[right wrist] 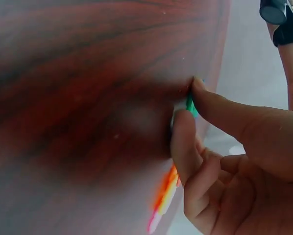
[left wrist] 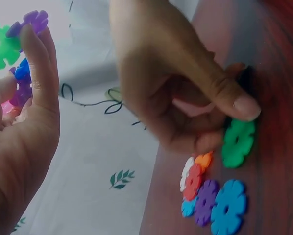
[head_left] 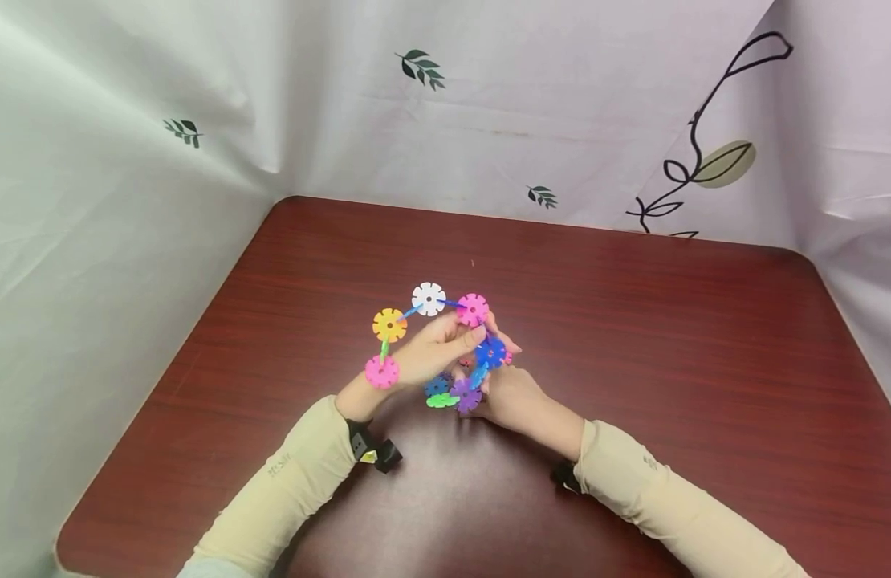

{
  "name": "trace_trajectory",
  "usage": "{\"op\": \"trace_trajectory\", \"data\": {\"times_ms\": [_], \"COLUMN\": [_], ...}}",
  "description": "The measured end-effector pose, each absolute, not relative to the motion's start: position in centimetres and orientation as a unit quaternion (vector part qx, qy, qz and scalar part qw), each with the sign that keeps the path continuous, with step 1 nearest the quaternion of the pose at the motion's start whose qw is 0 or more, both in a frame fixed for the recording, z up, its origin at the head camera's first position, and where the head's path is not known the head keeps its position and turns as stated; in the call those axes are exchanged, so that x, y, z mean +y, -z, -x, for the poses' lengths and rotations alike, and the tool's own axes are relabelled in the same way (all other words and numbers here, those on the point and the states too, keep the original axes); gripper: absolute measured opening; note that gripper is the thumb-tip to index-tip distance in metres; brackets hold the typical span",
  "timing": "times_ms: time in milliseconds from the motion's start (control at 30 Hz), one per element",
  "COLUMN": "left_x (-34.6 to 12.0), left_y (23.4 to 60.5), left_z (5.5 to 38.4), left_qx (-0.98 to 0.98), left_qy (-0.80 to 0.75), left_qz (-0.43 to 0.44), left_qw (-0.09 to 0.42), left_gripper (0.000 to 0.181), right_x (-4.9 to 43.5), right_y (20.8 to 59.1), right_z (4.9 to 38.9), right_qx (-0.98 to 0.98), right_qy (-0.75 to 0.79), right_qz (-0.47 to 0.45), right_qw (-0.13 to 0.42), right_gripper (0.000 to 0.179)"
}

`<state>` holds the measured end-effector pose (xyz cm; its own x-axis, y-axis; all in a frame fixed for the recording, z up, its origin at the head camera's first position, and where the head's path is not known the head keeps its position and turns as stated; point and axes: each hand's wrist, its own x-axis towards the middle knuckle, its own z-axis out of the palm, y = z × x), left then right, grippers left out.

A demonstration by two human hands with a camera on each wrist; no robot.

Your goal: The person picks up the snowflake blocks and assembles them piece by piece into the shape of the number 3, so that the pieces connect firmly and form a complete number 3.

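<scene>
My left hand (head_left: 424,353) holds a curved chain of notched plastic flower discs, the thumb and fingers on its pink and blue links. The chain runs through a white disc (head_left: 429,299) and an orange-yellow disc (head_left: 390,325) to a pink disc (head_left: 382,372) over the wrist. In the left wrist view, a purple disc (left wrist: 35,22) sits at the left fingertips. Low over the tabletop, my right hand (head_left: 516,399) pinches a green disc (left wrist: 238,143) between thumb and finger; the right wrist view shows its thin edge.
Loose discs lie on the table beneath the right hand, among them a light blue disc (left wrist: 229,208), a purple disc (left wrist: 206,202) and a red disc (left wrist: 193,181). The reddish-brown table (head_left: 669,345) meets a white leaf-patterned cloth (head_left: 489,120) at its back and sides.
</scene>
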<state>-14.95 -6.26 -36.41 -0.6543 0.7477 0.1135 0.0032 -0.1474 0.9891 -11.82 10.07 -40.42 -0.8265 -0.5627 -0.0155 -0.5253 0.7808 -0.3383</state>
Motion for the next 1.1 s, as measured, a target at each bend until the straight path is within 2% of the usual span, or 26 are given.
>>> {"op": "trace_trajectory", "data": {"times_ms": [200,367,533,667,767,833,967,1100], "left_x": [-7.4,-7.2,-6.8,-6.4,-6.0,-5.7,-5.3,-5.1], "left_y": [36.0,36.2,36.3,36.1,35.9,35.8,35.7,35.6], "left_z": [14.6,14.3,14.2,13.9,13.6,13.4,13.2,13.1], "left_qx": [0.611,0.601,0.608,0.611,0.604,0.599,0.582,0.563], "left_qy": [-0.701,-0.730,-0.737,-0.737,-0.742,-0.745,-0.752,-0.752], "left_qz": [-0.276,-0.263,-0.266,-0.263,-0.260,-0.261,-0.277,-0.306], "left_qw": [0.242,0.193,0.127,0.123,0.129,0.132,0.142,0.152], "left_gripper": [0.028,0.026,0.027,0.032,0.031,0.029,0.028,0.033], "right_x": [10.4,11.9,13.1,13.3,13.4,13.3,13.3,13.4], "right_y": [40.3,40.2,39.1,38.4,38.2,38.1,38.2,38.0], "right_z": [12.5,11.5,9.1,7.8,7.3,7.0,6.7,6.5], "right_qx": [0.918,0.876,0.841,0.826,0.815,0.806,0.790,0.784], "right_qy": [0.236,0.319,0.404,0.409,0.404,0.406,0.405,0.400], "right_qz": [0.284,0.340,0.359,0.372,0.373,0.376,0.386,0.383], "right_qw": [0.144,0.122,0.019,-0.111,-0.182,-0.210,-0.250,-0.281], "right_gripper": [0.021,0.008,0.007,0.009,0.005,0.005,0.018,0.018]}}
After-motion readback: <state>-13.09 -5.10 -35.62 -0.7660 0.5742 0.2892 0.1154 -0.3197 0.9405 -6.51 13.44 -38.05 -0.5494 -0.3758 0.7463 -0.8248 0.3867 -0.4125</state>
